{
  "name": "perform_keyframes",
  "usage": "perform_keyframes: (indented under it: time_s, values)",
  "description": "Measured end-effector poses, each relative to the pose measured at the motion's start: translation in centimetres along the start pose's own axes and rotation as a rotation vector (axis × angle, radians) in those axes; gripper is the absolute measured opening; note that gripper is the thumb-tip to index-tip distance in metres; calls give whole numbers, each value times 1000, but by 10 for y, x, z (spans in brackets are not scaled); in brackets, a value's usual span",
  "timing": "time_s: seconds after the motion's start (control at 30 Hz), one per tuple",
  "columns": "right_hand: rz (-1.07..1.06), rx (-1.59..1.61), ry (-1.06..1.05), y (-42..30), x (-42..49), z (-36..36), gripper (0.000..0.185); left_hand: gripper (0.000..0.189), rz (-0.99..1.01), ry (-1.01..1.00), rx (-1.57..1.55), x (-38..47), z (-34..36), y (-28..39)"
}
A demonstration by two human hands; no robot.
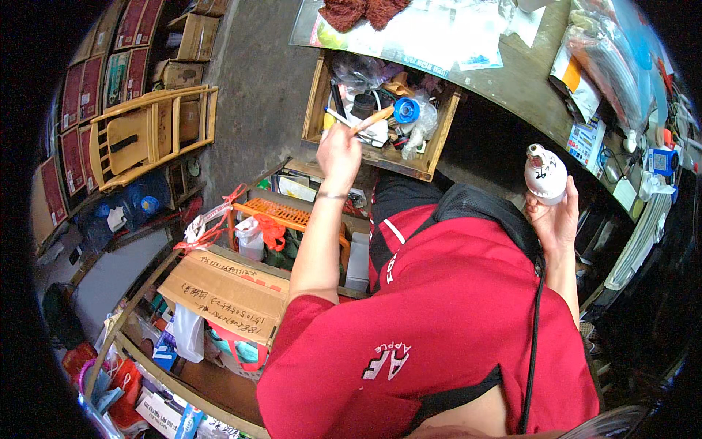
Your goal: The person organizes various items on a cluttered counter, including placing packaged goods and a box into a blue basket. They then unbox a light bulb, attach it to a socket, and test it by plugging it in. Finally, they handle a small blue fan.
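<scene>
My left hand (pixel 339 153) is over the open wooden drawer (pixel 310 104), its fingers closed around a slim orange object (pixel 375 118), perhaps a pen or tool. A white and blue pen (pixel 337 116) lies across the same fingers; whether they grip it is unclear. Inside the drawer are a blue round plastic part (pixel 406 110), a black cylinder (pixel 363 104) and crumpled clear plastic (pixel 421 123). Off to the right, my right hand (pixel 554 219) holds a rounded white container (pixel 546 176) with black handwriting and a brownish metallic tip, clear of the desk edge.
Ahead is a desk (pixel 507 82) with papers, a dark red fluffy cloth (pixel 359 13) and plastic-wrapped goods (pixel 606 71). At left stand a folded wooden chair (pixel 159 137), stacked cartons (pixel 71 99), an orange plastic basket (pixel 279 215) and a cardboard box (pixel 225 291) bearing writing.
</scene>
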State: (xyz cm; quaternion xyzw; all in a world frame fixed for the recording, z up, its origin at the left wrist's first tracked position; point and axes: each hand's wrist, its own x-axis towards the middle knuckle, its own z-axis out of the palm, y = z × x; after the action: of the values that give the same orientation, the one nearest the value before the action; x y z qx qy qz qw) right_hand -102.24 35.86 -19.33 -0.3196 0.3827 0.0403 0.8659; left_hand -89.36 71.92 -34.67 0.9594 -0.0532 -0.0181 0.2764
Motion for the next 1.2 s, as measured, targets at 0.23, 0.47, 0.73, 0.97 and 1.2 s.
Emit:
perform_keyframes:
  time_s: [0.23, 0.47, 0.73, 0.97, 1.2]
  values:
    - [-9, -50, 65, 0, 3, 9, 53, 16, 13, -432, 316, 46, 43, -11]
    - [2, -22, 9, 3, 2, -3, 53, 16, -34, -549, 300, 34, 41, -13]
    - [-6, -39, 44, 2, 10, -3, 53, 16, -89, -534, 201, 37, 43, -23]
    - [76, -73, -1, 6, 19, 1, 53, 20, -414, -132, -887, 42, 46, -42]
    - [121, -100, -24, 10, 21, 4, 52, 21, -167, -490, 82, 31, 48, -20]
